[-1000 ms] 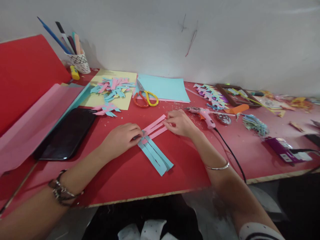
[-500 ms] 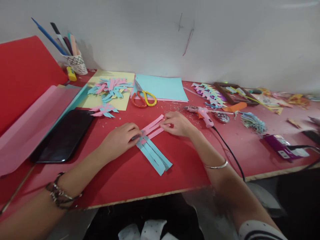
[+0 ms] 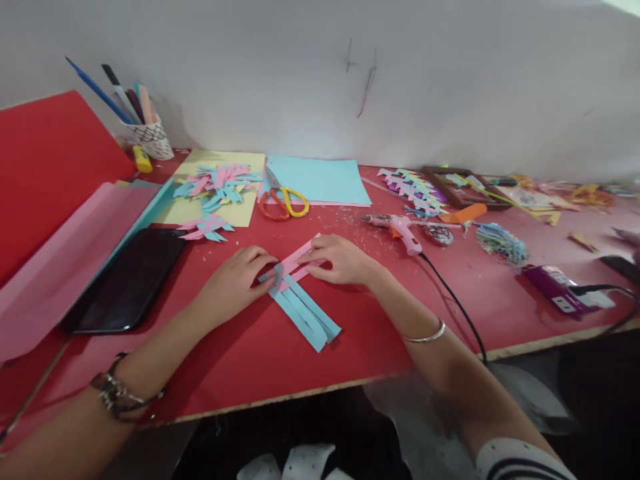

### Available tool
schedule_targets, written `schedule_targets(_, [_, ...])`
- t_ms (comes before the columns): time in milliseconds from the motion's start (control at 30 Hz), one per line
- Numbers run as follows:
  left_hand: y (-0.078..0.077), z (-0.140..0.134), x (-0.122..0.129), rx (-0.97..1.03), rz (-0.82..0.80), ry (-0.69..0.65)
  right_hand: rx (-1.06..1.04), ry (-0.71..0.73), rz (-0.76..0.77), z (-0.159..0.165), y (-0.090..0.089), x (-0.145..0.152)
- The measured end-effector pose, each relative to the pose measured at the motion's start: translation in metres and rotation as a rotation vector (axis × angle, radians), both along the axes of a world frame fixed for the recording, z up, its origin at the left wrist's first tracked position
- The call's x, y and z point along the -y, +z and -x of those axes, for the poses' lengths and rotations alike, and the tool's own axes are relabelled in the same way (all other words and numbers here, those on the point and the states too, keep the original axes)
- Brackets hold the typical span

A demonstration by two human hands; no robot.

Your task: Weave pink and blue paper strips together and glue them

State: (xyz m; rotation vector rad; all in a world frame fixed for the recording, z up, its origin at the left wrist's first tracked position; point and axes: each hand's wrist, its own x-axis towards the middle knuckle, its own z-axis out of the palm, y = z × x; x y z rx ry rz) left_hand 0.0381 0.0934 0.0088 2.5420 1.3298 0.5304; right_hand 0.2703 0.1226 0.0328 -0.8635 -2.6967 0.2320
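Observation:
Pink paper strips [image 3: 296,256] and light-blue paper strips [image 3: 306,313] are interlaced at a small crossing on the red table. Blue ones run toward the table's front edge, while pink ones point to the upper right. My left hand [image 3: 239,280] has its thumb and fingertips at the left end of the crossing, gripping the strips there. Over the pink strips lies my right hand [image 3: 343,259], thumb and fingers closed on them and partly covering them. Beyond the hands lie scissors [image 3: 289,202] with one red and one yellow handle.
A pink glue gun [image 3: 407,235] with a black cord lies to the right. Behind are cut paper pieces [image 3: 220,183] and blue sheets [image 3: 320,180]. A black phone [image 3: 133,280] lies left, near a pen cup [image 3: 153,139]. A purple power strip [image 3: 557,290] sits far right.
My right hand has slid left along the pink strips, closer to the crossing. My left hand's fingers have shifted slightly to the left, uncovering more of the crossing.

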Motion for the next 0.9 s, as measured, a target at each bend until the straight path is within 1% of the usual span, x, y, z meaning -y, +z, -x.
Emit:
schedule_targets(67, [0.000,0.000,0.000,0.010,0.001,-0.011,0.033,-0.015,0.003,0.002,-0.001,0.001])
schedule_targets(167, [0.000,0.000,0.000,0.030,0.011,-0.026,0.042,-0.120,-0.056,0.004,0.001,0.003])
schedule_targets(200, [0.000,0.000,0.000,0.036,0.016,-0.030,0.033,-0.129,-0.072,0.007,0.002,0.004])
schedule_targets(233, [0.000,0.000,0.000,0.040,0.020,-0.033,0.020,-0.113,-0.080,0.010,0.002,0.006])
schedule_targets(333, [0.000,0.000,-0.001,0.051,0.020,-0.034,-0.002,0.017,-0.057,0.021,0.002,0.013])
schedule_targets(400, [-0.001,0.001,-0.002,0.062,0.019,-0.036,0.011,0.057,-0.037,0.024,0.000,0.014])
schedule_targets(500, [-0.002,0.001,-0.002,0.076,0.034,-0.036,0.038,0.025,-0.036,0.019,-0.001,0.009])
schedule_targets(600, [-0.002,0.001,-0.002,0.088,0.042,-0.033,0.061,-0.050,-0.063,0.010,0.000,0.003])
schedule_targets(667, [-0.001,0.001,-0.002,0.098,0.047,-0.032,0.052,-0.088,-0.085,0.010,0.001,0.004])
schedule_targets(733, [-0.001,0.001,-0.002,0.110,0.059,-0.034,0.023,-0.066,-0.094,0.014,0.002,0.007])
schedule_targets(800, [0.000,0.001,-0.002,0.125,0.061,-0.033,0.006,0.007,-0.081,0.020,0.002,0.012])
schedule_targets(867, [0.001,0.000,-0.002,0.135,0.067,-0.033,0.018,0.056,-0.067,0.023,0.002,0.014])
schedule_targets(900, [0.002,0.000,-0.001,0.138,0.074,-0.029,0.030,0.057,-0.068,0.023,0.002,0.013])
